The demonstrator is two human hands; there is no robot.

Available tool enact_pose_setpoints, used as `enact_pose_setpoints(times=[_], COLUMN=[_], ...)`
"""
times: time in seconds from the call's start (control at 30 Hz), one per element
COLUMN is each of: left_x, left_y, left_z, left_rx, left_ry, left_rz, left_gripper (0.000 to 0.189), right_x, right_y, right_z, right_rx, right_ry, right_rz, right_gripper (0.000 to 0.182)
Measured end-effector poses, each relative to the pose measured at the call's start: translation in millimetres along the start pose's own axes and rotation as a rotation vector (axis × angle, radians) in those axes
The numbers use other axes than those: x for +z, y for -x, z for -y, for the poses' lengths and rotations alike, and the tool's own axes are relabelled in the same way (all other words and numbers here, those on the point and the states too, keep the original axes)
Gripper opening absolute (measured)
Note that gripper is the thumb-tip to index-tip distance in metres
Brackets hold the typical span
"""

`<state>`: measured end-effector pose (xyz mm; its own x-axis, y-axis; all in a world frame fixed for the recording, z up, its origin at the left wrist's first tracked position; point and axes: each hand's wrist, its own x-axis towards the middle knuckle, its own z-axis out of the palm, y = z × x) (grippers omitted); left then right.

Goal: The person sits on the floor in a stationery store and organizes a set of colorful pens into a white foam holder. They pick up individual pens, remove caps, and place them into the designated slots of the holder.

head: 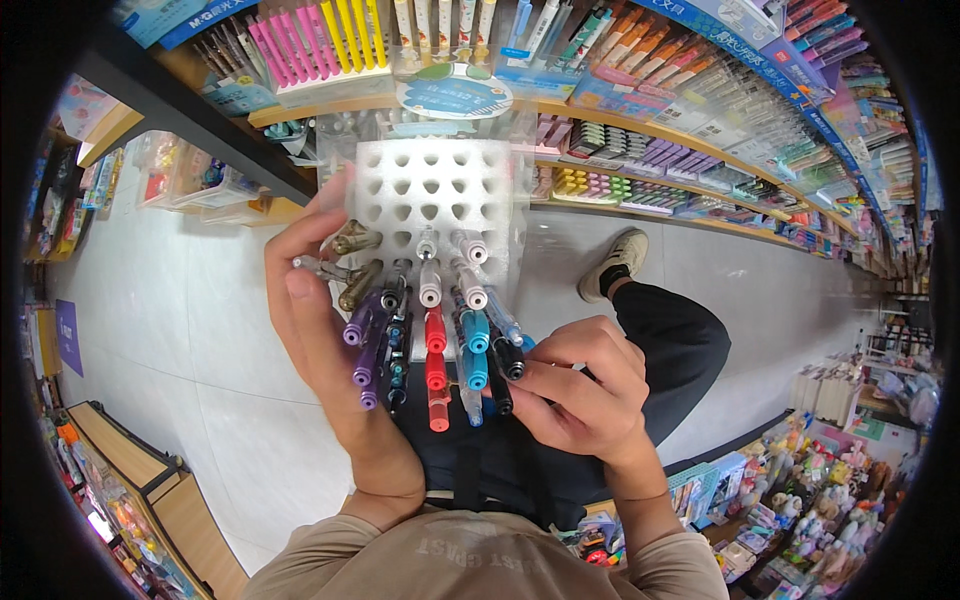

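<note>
A white foam pen holder (431,184) with rows of holes sits in a clear plastic case in front of me. Pens stand in its nearer rows: purple pens (361,360), red pens (436,371), light blue pens (475,341), white and pale ones. The farther holes hold no pens. My left hand (319,300) supports the holder's left side, with a clear pen (319,266) and olive-brown pens (358,285) by its fingers. At the near right corner, my right hand (581,386) pinches a black pen (501,390) between thumb and fingers; another black pen is beside it.
Shelves (562,101) full of pens and refills curve across the far side, with a dark metal post (217,112) at left. Plush toys (817,495) fill a display at lower right. A wooden unit (172,517) stands at lower left. My bent leg (675,345) is at right.
</note>
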<state>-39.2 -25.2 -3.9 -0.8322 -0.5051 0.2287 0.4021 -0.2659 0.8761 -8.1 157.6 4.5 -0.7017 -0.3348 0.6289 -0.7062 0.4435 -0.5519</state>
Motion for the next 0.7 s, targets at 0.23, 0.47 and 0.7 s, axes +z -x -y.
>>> enact_pose_setpoints(times=[0.23, 0.47, 0.7], left_x=[2.6, -14.0, -9.4], left_y=[3.5, -0.8, 2.0], left_z=[-7.0, 1.9, 3.0], left_rx=[-0.027, 0.022, 0.029], left_ry=[-0.024, -0.122, -0.071], left_rz=[-0.032, 0.061, 0.064], left_gripper=[0.051, 0.054, 0.054], right_x=[-0.3, -4.0, -19.1], right_y=[-0.2, 5.6, -12.2], right_z=[16.8, 28.8, 3.2], right_rx=[0.033, 0.139, 0.162], right_ry=[-0.141, -0.821, -0.264], right_rz=[-0.184, -0.807, 0.054], right_gripper=[0.022, 0.025, 0.041])
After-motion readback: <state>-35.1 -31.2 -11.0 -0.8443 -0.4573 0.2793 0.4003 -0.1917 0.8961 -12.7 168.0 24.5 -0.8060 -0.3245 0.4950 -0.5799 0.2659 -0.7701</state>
